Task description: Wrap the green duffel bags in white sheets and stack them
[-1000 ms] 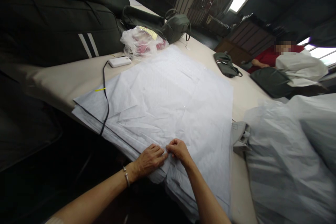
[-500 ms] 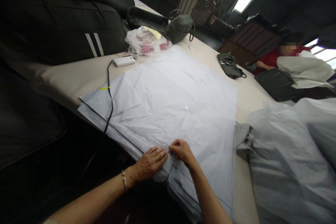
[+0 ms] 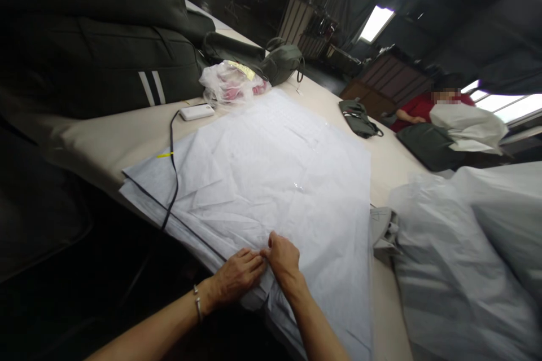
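Observation:
A stack of thin white sheets, like non-woven fabric (image 3: 262, 169), lies across the table, with a dark line along its near left edge. My left hand (image 3: 239, 273) rests on the near edge of the stack, its fingers lying flat and close together; a silver bracelet is on the wrist. Right beside its fingertips, my right hand (image 3: 283, 256) is closed in a pinch just over the sheets. Whatever sits between those fingers is too small or hidden to name.
A black cable (image 3: 175, 175) runs from a white power bank (image 3: 197, 112) over the sheets' left corner. Dark bags (image 3: 114, 87) and a clear plastic bag (image 3: 232, 84) stand behind. At right are a grey device (image 3: 383, 228), translucent wrapping (image 3: 461, 259), a small dark bag (image 3: 359, 118) and a person in red.
My right hand has shifted slightly left and turned, bringing its pinched fingers up against my left fingertips. My left hand stays flat on the sheets. The camera view has tilted a little.

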The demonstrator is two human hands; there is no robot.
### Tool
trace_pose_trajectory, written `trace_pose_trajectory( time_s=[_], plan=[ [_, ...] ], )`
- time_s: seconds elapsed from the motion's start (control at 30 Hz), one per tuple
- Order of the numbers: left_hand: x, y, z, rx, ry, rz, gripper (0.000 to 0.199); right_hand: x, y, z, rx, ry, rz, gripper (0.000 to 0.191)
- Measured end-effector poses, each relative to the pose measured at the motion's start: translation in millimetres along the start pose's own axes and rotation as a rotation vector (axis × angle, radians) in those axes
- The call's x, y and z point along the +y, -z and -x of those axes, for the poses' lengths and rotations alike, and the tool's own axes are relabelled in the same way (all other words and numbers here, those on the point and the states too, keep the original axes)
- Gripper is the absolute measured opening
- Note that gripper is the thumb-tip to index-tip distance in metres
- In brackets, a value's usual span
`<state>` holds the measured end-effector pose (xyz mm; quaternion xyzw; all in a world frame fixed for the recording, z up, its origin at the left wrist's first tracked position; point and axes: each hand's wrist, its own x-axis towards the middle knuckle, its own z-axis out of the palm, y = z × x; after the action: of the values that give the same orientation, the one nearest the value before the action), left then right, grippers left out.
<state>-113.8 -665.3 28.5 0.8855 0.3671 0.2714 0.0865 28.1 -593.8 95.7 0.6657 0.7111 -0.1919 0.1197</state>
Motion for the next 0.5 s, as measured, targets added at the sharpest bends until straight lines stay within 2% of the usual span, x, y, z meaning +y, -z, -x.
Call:
trace_pose_trajectory(
  time_s=[0.1,0.17,0.23,0.33,0.4,0.5],
  plan=[
    [-2,1.4,-3,-0.032,0.002,-0.013,0.015,-1,0,5,0.063,0.002,0.068,0.021],
    [-4,5.2,-5,-0.052,-0.005,-0.016,0.011,7,2,7,0.108,-0.039,0.009,0.027],
    [-7,11.1,-6,-0.064,-0.027,-0.004,0.006,23,4,8,0.190,-0.085,-0.147,0.028],
    [-16,22.8,-8,-0.035,-0.025,0.008,0.010,48,5,9,0.401,-0.097,-0.422,0.035],
    [-26,30.5,-11,0.025,0.042,-0.008,0.014,55,2,8,0.517,-0.050,-0.480,0.047],
    [-48,38.2,-14,0.111,0.183,-0.108,0.022,43,-9,3,0.553,0.010,-0.383,0.064]
  ],
)
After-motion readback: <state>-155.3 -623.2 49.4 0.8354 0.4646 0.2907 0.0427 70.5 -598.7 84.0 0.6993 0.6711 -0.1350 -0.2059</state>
